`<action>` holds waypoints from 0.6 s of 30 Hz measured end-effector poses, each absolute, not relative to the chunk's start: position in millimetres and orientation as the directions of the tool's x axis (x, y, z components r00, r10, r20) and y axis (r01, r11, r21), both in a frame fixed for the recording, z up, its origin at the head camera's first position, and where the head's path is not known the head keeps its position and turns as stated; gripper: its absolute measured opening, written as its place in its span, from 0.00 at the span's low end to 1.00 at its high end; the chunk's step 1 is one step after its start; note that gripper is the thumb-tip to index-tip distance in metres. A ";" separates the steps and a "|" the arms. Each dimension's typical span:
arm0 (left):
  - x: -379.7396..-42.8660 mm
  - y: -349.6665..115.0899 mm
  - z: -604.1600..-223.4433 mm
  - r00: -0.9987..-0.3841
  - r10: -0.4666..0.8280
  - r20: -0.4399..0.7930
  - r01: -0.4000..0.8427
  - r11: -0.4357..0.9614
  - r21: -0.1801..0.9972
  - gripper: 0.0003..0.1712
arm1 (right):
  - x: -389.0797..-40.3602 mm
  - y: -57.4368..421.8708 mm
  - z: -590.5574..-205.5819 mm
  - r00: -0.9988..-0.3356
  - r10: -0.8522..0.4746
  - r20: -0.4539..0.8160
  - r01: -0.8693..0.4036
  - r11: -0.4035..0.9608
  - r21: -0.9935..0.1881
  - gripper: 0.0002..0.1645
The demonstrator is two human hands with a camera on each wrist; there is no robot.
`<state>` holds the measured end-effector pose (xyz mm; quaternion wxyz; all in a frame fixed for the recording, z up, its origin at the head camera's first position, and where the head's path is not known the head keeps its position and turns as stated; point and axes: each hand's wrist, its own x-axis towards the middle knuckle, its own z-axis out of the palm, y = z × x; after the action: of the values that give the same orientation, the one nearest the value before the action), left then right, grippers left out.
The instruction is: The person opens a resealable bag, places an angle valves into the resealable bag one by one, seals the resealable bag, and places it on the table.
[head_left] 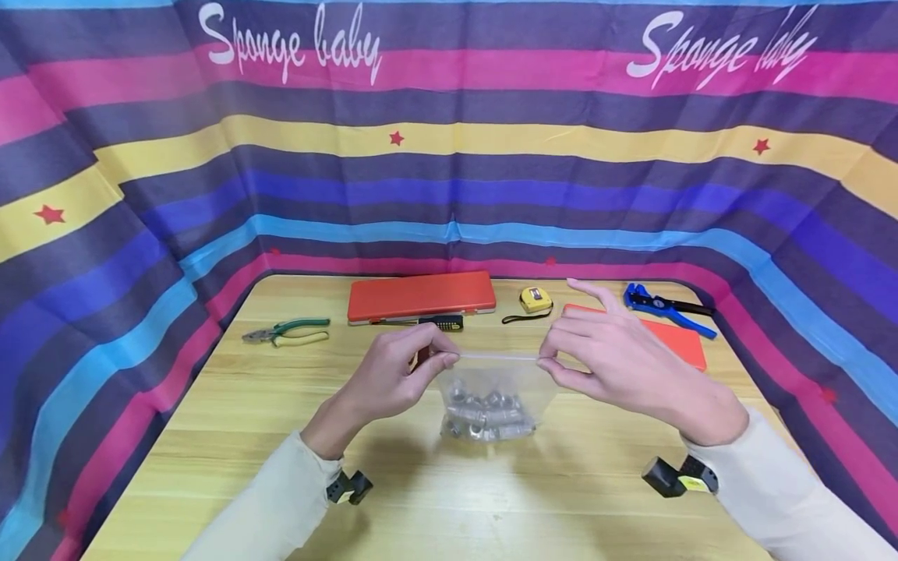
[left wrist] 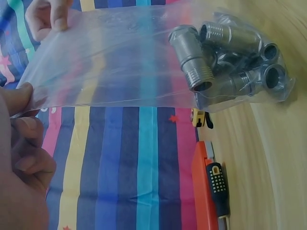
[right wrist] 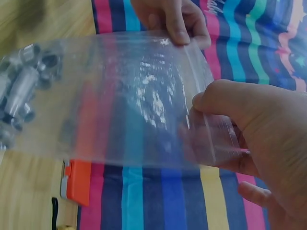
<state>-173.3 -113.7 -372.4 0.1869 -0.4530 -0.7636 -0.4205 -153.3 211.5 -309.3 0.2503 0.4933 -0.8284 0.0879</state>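
A clear zip-lock bag (head_left: 491, 389) hangs between both hands above the table, its top edge stretched level. Several silvery threaded metal pipe fittings (left wrist: 230, 57) lie gathered at its bottom. At the bag's left top corner, my left hand (head_left: 403, 370) pinches the plastic between thumb and fingers. My right hand (head_left: 617, 366) pinches the opposite top corner, with one finger raised away from the bag. In the right wrist view the zip strip (right wrist: 199, 96) runs down beside the right thumb (right wrist: 225, 98). Whether the strip is sealed, I cannot tell.
Toward the back of the wooden table (head_left: 210, 436) lie pliers (head_left: 288, 333), a red case (head_left: 421, 296), a screwdriver (head_left: 438, 322), a yellow tape measure (head_left: 536, 300) and a blue wire stripper (head_left: 666, 308). Another red case (head_left: 673, 343) sits partly behind the right hand. A striped cloth (head_left: 449, 187) surrounds the table.
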 end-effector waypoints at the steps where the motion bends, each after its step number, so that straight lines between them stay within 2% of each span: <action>1: -173.3 -114.2 -372.1 -0.526 0.533 0.663 0.845 0.239 0.478 0.07 | -152.7 214.5 -309.2 -0.391 -0.771 0.503 -0.859 0.502 0.102 0.04; 3: -173.3 -115.1 -371.4 -0.537 0.528 0.658 0.838 0.242 0.489 0.06 | -151.8 220.7 -309.0 -0.399 -0.764 0.507 -0.853 0.512 0.101 0.06; 9: -172.7 -118.1 -371.1 -0.571 0.510 0.643 0.814 0.249 0.526 0.07 | -150.8 237.5 -311.2 -0.393 -0.730 0.559 -0.853 0.517 0.075 0.25; 18: -171.7 -123.5 -370.6 -0.621 0.503 0.601 0.775 0.280 0.567 0.05 | -150.7 247.9 -317.0 -0.423 -0.702 0.573 -0.855 0.519 0.005 0.21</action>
<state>-171.7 -123.5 -370.6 0.1542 -0.4069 -0.7850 -0.4409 -150.7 247.9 -317.0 0.2628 0.4684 -0.8309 0.1454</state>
